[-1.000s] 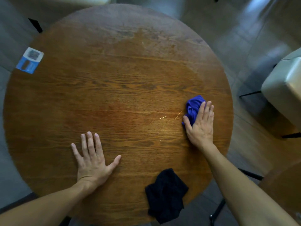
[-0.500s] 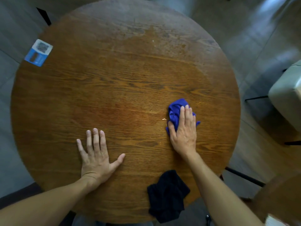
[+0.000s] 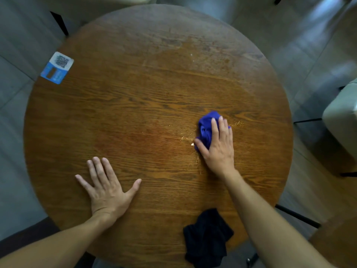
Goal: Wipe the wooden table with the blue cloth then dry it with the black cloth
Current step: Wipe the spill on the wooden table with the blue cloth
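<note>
Black cloth at near rim, blue card far left

Both forearms are bare with no sleeves in view, and the left hand and right hand are ungloved.

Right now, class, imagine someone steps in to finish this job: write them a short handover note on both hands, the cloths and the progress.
Left hand: flat and empty on the table.
Right hand: pressing the blue cloth on the table, right of centre.
Black cloth: untouched at the near edge, partly overhanging.
Done: wiping is under way; damp streaks and specks beside the blue cloth.
Left: finish wiping, then dry with the black cloth.
</note>
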